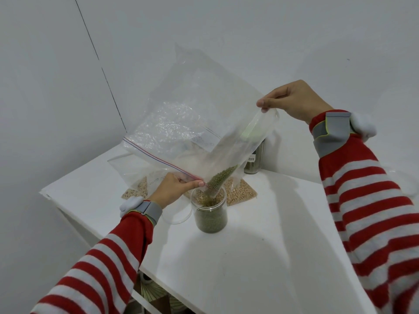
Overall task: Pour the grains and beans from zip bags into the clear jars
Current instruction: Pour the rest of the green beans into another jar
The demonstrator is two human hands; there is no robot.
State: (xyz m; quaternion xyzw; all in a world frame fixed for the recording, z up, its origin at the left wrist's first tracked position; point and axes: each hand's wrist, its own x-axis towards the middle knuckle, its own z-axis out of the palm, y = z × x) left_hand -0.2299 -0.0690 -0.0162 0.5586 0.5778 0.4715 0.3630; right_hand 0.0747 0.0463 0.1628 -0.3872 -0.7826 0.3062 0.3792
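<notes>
**Tipping green beans (221, 176) into the clear jar (209, 214)**

Pinching the lower corner of the zip bag (192, 123) with the left hand (174, 184), thumb and fingers curled, just above the jar's mouth. Holding the bag's far edge high with the right hand (292, 98), fingers folded over it. Letting beans slide down the crease into the jar, partly filled, on the white table (272, 223).

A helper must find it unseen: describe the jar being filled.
On the white table, look under the tilted zip bag. A clear open jar stands there, partly full of small green beans; the other jar stands back by the wall, and the bags nearby hold pale beans.
</notes>
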